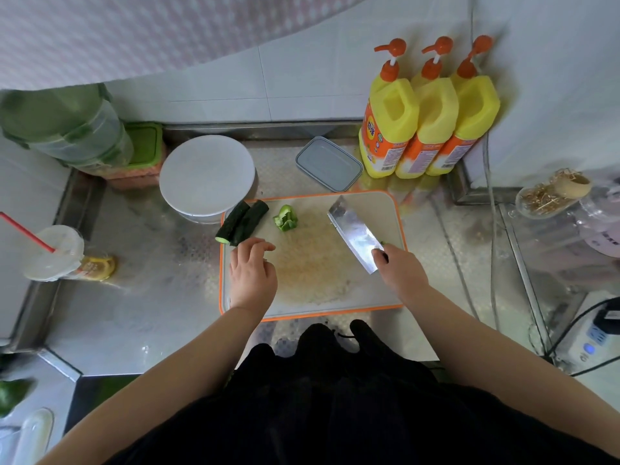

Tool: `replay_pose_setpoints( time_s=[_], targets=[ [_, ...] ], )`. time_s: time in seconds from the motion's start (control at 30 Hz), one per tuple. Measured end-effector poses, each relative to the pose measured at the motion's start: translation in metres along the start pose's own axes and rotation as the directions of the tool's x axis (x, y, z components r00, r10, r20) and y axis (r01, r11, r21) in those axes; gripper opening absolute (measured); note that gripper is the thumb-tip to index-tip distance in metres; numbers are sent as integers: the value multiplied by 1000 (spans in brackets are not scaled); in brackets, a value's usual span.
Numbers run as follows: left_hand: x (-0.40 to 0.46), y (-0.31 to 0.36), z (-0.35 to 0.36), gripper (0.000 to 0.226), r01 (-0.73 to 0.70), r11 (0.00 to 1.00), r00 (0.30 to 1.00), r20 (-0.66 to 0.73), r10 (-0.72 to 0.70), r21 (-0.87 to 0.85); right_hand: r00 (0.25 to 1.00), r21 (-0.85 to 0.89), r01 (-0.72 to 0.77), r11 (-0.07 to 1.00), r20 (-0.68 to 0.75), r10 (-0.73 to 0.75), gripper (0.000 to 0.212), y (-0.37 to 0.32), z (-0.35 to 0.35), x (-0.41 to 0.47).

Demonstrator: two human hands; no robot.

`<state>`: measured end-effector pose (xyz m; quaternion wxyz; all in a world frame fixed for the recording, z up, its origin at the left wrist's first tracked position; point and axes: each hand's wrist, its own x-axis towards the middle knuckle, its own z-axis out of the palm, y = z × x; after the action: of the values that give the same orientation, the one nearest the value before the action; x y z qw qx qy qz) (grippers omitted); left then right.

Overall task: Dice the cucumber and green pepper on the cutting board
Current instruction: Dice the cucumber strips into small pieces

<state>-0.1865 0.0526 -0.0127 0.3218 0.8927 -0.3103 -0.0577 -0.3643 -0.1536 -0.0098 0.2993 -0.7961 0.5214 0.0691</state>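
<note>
Two cucumber lengths (242, 222) lie side by side at the cutting board's (335, 297) far-left corner, overhanging its edge. Green pepper piece (285, 222) just beside them along the far edge. Both parked clear of the worn centre, probably the cutting zone. Left hand (252, 271), loosely curled, holds nothing, fingertips near the cucumber: likely reaching. Right hand (401, 271) grips the cleaver (355, 233), blade raised over the board's right side.

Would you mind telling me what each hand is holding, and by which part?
The right hand grips the cleaver by its handle end. The left hand holds nothing.
</note>
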Motion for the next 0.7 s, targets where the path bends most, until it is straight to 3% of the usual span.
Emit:
replay_pose_setpoints(
  time_s=[0.33, 0.53, 0.63, 0.7],
  targets=[
    [3, 5, 7, 36, 6, 999, 991, 134, 1, -49, 987, 207, 94, 974, -146, -65, 39, 2, -8, -21],
    [5, 16, 9, 29, 3, 995, 976, 216, 20, -104, 968, 7, 146, 989, -208, -142, 34, -3, -18, -35],
    [5, 21, 11, 29, -71, 990, 991, 105, 85, -124, 923, -99, 195, 976, -319, -216, 29, 0, -20, -42],
    [7, 23, 13, 38, -149, 983, 989, -15, 148, -106, 922, -142, 187, 972, -316, -224, 28, 5, -20, -45]
  ],
)
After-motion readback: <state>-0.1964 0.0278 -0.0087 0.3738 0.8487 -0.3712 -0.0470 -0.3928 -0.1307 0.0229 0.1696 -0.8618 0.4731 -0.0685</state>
